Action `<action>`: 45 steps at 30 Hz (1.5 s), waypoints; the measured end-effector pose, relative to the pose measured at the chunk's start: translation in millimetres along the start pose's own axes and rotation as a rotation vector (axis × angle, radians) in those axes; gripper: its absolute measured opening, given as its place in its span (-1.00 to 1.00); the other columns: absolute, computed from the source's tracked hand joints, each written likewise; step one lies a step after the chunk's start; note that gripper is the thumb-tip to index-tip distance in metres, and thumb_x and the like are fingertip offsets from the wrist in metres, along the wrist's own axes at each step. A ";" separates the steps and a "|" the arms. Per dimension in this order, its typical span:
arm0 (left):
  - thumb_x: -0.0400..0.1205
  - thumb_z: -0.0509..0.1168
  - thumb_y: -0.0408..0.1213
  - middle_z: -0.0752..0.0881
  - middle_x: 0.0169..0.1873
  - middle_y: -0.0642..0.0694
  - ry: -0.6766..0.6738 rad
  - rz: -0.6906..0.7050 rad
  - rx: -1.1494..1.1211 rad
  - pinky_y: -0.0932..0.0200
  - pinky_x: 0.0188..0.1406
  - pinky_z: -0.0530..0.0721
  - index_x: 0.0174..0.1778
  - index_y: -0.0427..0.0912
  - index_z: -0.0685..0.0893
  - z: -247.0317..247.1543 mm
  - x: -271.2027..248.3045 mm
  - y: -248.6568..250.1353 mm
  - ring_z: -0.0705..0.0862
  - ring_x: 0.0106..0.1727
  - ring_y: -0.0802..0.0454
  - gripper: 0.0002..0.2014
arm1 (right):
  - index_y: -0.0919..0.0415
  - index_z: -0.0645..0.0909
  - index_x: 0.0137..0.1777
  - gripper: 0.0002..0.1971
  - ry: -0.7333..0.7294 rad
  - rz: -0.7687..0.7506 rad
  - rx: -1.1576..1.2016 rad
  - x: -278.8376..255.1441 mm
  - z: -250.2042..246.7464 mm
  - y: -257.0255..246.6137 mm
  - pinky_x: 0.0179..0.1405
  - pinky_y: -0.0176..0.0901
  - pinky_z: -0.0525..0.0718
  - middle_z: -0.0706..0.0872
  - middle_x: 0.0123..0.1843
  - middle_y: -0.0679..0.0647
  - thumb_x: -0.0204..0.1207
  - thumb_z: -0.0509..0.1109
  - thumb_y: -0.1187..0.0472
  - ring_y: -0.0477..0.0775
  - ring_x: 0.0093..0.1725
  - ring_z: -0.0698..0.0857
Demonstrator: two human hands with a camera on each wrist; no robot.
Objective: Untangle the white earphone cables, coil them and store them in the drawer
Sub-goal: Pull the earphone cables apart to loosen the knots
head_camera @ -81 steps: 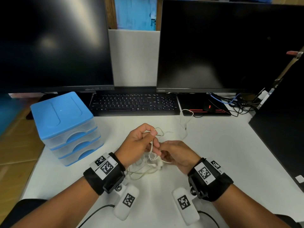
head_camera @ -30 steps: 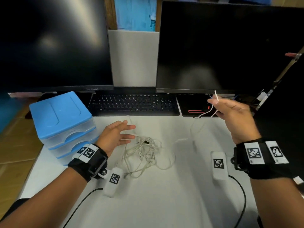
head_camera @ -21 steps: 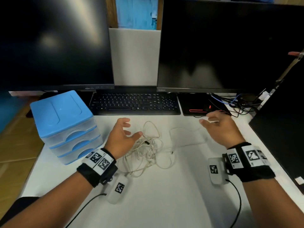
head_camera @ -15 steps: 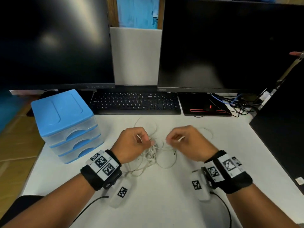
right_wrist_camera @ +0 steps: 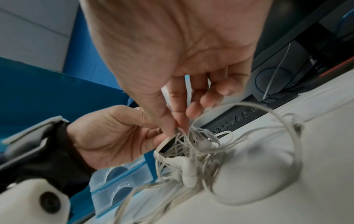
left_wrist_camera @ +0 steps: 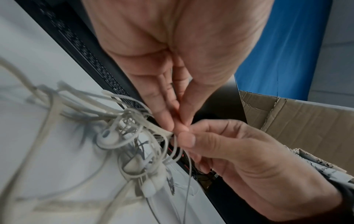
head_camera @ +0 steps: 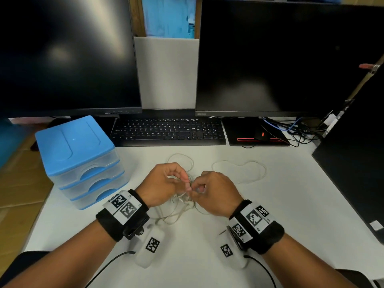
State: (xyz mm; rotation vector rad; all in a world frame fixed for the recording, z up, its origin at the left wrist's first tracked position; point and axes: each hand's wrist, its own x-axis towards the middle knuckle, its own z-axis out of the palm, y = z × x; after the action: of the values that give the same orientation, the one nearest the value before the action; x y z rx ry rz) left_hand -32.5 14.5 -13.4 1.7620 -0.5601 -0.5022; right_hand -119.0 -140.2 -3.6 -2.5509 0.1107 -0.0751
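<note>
delta: vs half a second back, both hands are closer together, now almost fingertip to fingertip over the tangle; a loose loop lies out on the right of the surface.
left hand: thumb and fingers pinch a strand of the earphone cables at the top of the knot.
right hand: thumb and forefinger pinch a strand just beside the left fingertips.
cables look: white, thin, knotted clump with several earbuds in it; part lifted off the surface, part resting on it.
location: near-centre of the surface, between the wrists, right of the blue drawer unit.
axis: clump has no clear long axis; loops trail near-left and far-right.
drawers: all closed.
</note>
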 end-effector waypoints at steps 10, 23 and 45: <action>0.47 0.35 -0.65 0.75 -0.37 -0.23 -0.011 -0.087 0.143 0.11 -0.36 0.66 -0.33 -0.30 0.74 -3.5 1.4 -9.6 0.72 -0.42 -0.06 -0.81 | 0.08 0.60 -0.22 -0.89 -0.092 0.131 0.246 1.9 -2.5 9.3 -0.45 -0.25 0.49 0.84 -0.30 0.10 0.51 0.38 0.12 -0.03 -0.51 0.60; 0.52 0.39 -0.63 0.80 -0.33 -0.09 -0.044 -0.090 0.098 0.25 -0.43 0.69 -0.20 -0.32 0.78 1.0 -3.4 1.2 0.82 -0.34 -0.06 -0.86 | -0.03 0.68 -0.34 -0.85 -0.024 0.128 0.115 3.5 5.1 9.3 -0.20 -0.15 0.67 0.73 -0.32 -0.07 0.45 0.41 0.17 -0.08 -0.31 0.65; 0.52 0.50 -0.17 0.75 -0.20 -0.17 -0.058 0.177 0.246 0.35 -0.48 0.46 -0.28 -0.07 0.74 -14.2 -6.1 21.4 0.55 -0.50 0.22 -0.89 | 0.31 0.63 -0.13 -0.84 0.124 -0.055 0.571 -0.6 -54.4 10.4 -0.48 -0.13 0.47 0.54 -0.46 -0.01 0.66 0.33 0.26 -0.01 -0.48 0.43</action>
State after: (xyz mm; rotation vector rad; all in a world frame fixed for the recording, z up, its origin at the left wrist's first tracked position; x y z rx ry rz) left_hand -31.3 24.2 11.1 1.9122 -0.8404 -0.3732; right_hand -124.5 -178.7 35.8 -1.9778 0.0566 -0.2493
